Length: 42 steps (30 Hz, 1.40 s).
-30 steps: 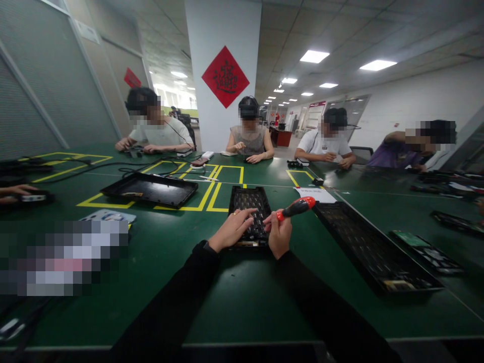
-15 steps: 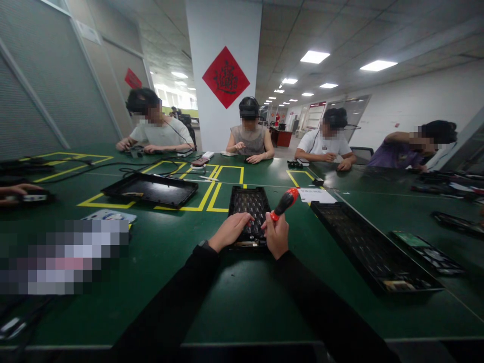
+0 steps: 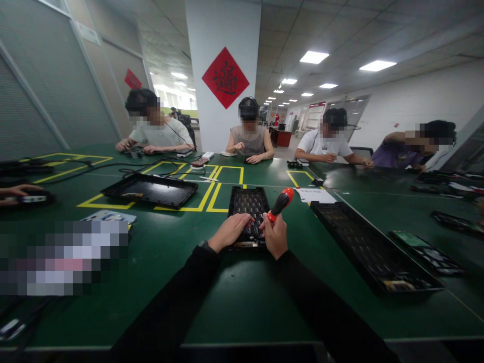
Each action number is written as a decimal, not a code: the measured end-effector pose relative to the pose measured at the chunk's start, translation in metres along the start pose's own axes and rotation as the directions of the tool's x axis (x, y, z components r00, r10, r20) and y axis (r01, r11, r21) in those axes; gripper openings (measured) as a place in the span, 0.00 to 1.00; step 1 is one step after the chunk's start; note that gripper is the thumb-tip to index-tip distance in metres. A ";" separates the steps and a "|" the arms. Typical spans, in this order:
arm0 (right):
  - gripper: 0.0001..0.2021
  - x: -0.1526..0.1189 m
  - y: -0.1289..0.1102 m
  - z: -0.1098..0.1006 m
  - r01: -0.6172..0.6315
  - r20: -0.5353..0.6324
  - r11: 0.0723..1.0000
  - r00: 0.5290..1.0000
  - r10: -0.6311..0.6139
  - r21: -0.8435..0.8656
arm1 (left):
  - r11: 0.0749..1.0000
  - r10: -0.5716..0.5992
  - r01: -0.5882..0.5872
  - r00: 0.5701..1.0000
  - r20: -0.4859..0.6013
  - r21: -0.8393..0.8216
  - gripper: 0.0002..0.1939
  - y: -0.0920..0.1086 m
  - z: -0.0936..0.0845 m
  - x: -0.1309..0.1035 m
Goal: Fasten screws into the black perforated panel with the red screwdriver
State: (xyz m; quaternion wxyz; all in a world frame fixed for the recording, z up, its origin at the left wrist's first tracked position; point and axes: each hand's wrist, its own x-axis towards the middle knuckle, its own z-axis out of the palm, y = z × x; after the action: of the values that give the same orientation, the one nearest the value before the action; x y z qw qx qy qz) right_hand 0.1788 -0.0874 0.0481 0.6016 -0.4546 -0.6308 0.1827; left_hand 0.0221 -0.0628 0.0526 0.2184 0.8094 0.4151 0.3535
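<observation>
A narrow black plastic casing (image 3: 247, 201), with rows of small shiny shapes inside, lies on the green table in front of me. My left hand (image 3: 236, 229) grips its left edge, fingers close together and reaching over the inside. In my right hand (image 3: 275, 234) is a screwdriver (image 3: 282, 202) with a red and black handle. The handle's end tilts up to the right. My fingers hide the screwdriver's shaft, and its tip cannot be made out over the casing's right side.
A long black casing (image 3: 370, 247) and a part with a green circuit board (image 3: 416, 242) lie right. Left are a shallow black tray (image 3: 149, 190) and a blurred-out object (image 3: 71, 257). White paper (image 3: 315, 195) lies beyond the screwdriver. Several people sit across the table; another person's hand (image 3: 17, 190) shows far left.
The screwdriver handle has shifted slightly left and stands a little more upright in my right hand. My left hand and the casing stay put. A person across has moved an arm right.
</observation>
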 end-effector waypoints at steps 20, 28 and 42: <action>0.12 0.010 -0.004 -0.004 0.006 0.193 0.996 0.981 -0.024 0.092 | 0.960 0.272 -0.278 0.948 0.166 0.018 0.10 -0.005 0.000 0.007; 0.16 0.009 0.001 0.001 -0.131 0.131 0.942 0.987 0.094 0.310 | 0.973 0.231 -0.230 0.957 0.172 -0.029 0.09 -0.003 0.001 0.007; 0.11 0.005 0.003 0.002 -0.101 0.150 0.954 0.987 0.060 0.282 | 0.980 0.200 -0.188 0.952 0.233 -0.073 0.09 0.002 0.004 0.005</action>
State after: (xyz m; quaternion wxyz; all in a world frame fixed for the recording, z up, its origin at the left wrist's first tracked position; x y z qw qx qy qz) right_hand 0.1785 -0.0816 0.0480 0.6079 -0.3734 -0.6189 0.3285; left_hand 0.0279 -0.0604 0.0536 0.2512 0.8771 0.2955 0.2834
